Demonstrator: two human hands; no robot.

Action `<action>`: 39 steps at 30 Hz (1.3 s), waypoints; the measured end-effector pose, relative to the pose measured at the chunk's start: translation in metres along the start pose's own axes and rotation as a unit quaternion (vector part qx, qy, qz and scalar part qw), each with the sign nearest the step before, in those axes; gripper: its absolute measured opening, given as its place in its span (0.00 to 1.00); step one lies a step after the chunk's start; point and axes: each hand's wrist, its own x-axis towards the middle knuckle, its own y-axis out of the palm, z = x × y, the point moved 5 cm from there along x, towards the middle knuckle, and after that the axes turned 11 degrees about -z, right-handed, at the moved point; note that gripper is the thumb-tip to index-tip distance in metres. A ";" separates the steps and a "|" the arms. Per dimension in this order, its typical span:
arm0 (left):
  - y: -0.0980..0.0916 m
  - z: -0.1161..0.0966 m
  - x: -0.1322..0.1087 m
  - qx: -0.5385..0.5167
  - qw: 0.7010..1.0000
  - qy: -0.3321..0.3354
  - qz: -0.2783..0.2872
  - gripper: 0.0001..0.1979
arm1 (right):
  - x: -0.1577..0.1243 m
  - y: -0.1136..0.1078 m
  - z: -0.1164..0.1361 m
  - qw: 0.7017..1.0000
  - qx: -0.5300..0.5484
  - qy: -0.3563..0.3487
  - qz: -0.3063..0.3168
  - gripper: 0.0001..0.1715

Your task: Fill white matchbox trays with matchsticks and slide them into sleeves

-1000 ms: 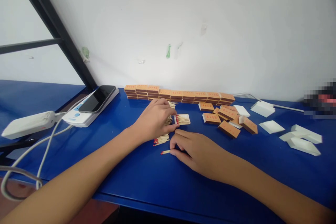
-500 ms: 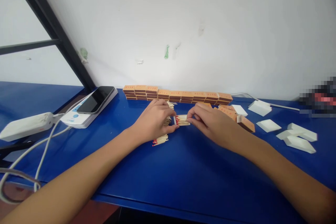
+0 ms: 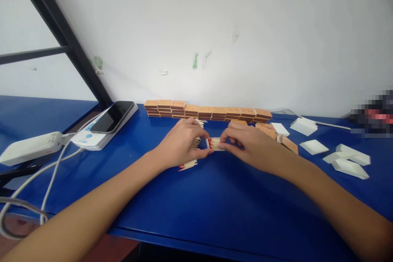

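Observation:
A small white matchbox tray [image 3: 210,147] holds a bundle of red-tipped matches [image 3: 214,143], heads to the left. My left hand [image 3: 182,143] grips the tray's left end between thumb and forefinger. At the other end my right hand [image 3: 250,143] has its thumb and fingers closed on the tail ends of the matches; its fingertips partly hide the tray. Loose matches [image 3: 188,166] lie in a pile beside and behind my left hand, which covers much of it.
Stacked orange matchboxes [image 3: 211,111] form a row along the wall. More matchbox sleeves [image 3: 287,144] lie behind my right hand, with several white trays [image 3: 350,168] scattered to the right. At left are a phone [image 3: 113,116] on a white device, a white power strip [image 3: 32,147] and cables.
The tray and both hands have shifted slightly right. The matches now lie further inside the tray, and my right fingers have come over its right end.

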 end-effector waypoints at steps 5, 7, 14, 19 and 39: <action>0.005 -0.004 -0.002 0.000 0.999 0.007 0.035 0.13 | -0.001 -0.001 -0.002 0.999 -0.005 0.017 0.028 0.08; 0.008 -0.004 -0.003 0.007 0.999 0.009 0.047 0.14 | -0.002 0.000 -0.001 0.999 -0.001 0.014 0.048 0.07; 0.012 -0.002 -0.005 0.020 0.998 0.015 0.063 0.14 | -0.007 0.005 0.000 0.993 0.044 0.017 0.107 0.07; 0.011 -0.003 -0.004 0.020 0.997 0.011 0.071 0.14 | -0.006 0.009 -0.001 0.990 0.061 0.033 0.123 0.09; 0.014 -0.007 -0.007 0.019 0.997 0.042 0.069 0.13 | -0.003 0.021 0.008 0.992 0.099 0.056 0.061 0.10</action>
